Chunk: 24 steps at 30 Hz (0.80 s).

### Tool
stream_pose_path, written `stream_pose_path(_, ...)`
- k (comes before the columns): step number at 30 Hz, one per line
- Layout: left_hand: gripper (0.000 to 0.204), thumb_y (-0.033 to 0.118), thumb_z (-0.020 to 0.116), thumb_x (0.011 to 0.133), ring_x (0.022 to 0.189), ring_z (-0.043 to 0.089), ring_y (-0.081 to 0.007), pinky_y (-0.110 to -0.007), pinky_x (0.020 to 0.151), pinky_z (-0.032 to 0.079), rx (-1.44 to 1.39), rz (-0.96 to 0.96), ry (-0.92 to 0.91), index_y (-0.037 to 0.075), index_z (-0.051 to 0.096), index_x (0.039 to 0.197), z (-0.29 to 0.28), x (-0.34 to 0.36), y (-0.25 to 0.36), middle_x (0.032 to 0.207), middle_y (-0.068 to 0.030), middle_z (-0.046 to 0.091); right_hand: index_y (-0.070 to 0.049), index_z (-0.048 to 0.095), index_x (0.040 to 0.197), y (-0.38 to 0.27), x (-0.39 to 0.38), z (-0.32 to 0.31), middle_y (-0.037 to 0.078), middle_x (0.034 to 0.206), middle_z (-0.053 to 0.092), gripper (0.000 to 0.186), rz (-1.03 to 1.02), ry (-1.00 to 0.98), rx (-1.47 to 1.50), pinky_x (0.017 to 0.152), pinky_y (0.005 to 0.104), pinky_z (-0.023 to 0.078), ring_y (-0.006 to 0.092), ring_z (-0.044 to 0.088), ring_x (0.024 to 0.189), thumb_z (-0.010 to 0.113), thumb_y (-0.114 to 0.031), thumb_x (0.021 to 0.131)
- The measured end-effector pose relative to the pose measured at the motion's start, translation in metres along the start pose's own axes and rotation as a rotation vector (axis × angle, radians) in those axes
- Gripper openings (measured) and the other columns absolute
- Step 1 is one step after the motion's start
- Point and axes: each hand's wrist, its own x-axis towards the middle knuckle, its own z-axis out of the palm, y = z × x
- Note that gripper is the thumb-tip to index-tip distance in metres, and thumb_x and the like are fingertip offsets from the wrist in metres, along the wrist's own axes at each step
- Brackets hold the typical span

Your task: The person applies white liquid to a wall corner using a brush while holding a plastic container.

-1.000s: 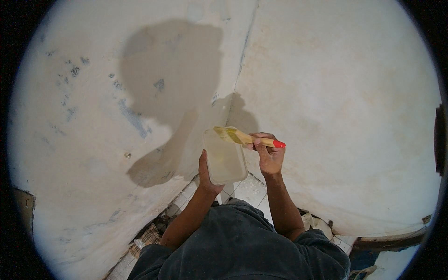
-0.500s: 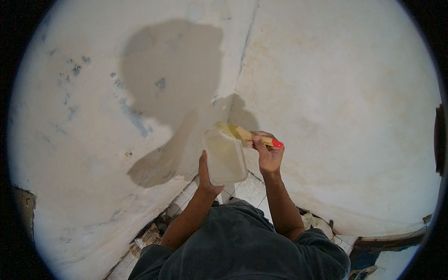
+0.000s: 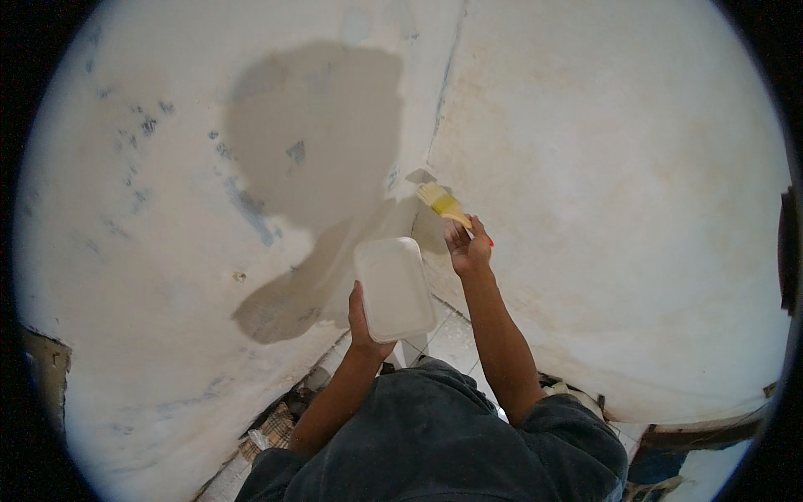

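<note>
Nearest, past the dark grey cloth shirt, the left hand is clamped on the whitish, rounded-rectangular plastic tub, thumb along its left side, the tub's long axis running away from the body with the far end tipped slightly left; farther out and to the right, the right hand grips the flat paintbrush with pale bristles, a yellow-green band and a red-tipped wooden handle, which reaches forward and leftward from the fingers, beyond the tub's far edge; its bristles point toward the dark-lined corner seam between two off-white plastered walls (whether they touch plaster, I cannot tell), and the right hand is the nearer one to that seam
</note>
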Motion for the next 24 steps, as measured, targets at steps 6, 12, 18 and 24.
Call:
stream_pose_path(6, 0.061, 0.053, 0.044, 0.096, 0.12, 0.055, -0.0288, -0.048, 0.101, 0.045, 0.02, 0.04, 0.006, 0.012, 0.043, 0.14, -0.005, -0.017, 0.009, 0.132, -0.01, 0.055, -0.006, 0.058, 0.105, 0.024, 0.028, 0.048, 0.009, 0.094, 0.063, 0.015, 0.008, -0.04, 0.047, 0.088, 0.0358, 0.057, 0.0204, 0.065, 0.093, 0.061, -0.017, 0.096)
stream_pose_path(12, 0.06, 0.053, 0.042, 0.096, 0.118, 0.056, -0.0287, -0.047, 0.1, 0.046, 0.063, 0.069, 0.041, 0.012, 0.044, 0.14, -0.004, -0.024, 0.017, 0.131, -0.0098, 0.055, -0.005, 0.059, 0.104, 0.083, 0.051, -0.014, 0.009, 0.089, 0.065, 0.014, -0.096, -0.073, -0.117, 0.083, 0.0351, 0.058, 0.0204, 0.066, 0.081, 0.064, -0.014, 0.093)
stream_pose_path(18, 0.06, 0.053, 0.042, 0.097, 0.116, 0.057, -0.0284, -0.046, 0.098, 0.048, 0.064, 0.084, 0.039, 0.012, 0.044, 0.14, -0.005, -0.022, 0.026, 0.129, -0.0106, 0.056, -0.004, 0.06, 0.093, 0.083, 0.068, 0.009, 0.005, 0.082, 0.06, 0.008, -0.099, 0.128, -0.256, 0.057, 0.029, 0.049, 0.0165, 0.061, 0.071, 0.062, -0.01, 0.088)
stream_pose_path(24, 0.06, 0.054, 0.042, 0.097, 0.117, 0.057, -0.0283, -0.046, 0.098, 0.048, 0.068, 0.102, 0.043, 0.011, 0.044, 0.139, -0.02, -0.023, 0.035, 0.128, -0.0111, 0.057, -0.003, 0.062, 0.107, -0.014, 0.007, 0.172, 0.007, 0.099, 0.065, 0.018, -0.497, -0.218, -0.332, 0.076, 0.032, 0.054, 0.02, 0.063, 0.085, 0.06, -0.015, 0.093)
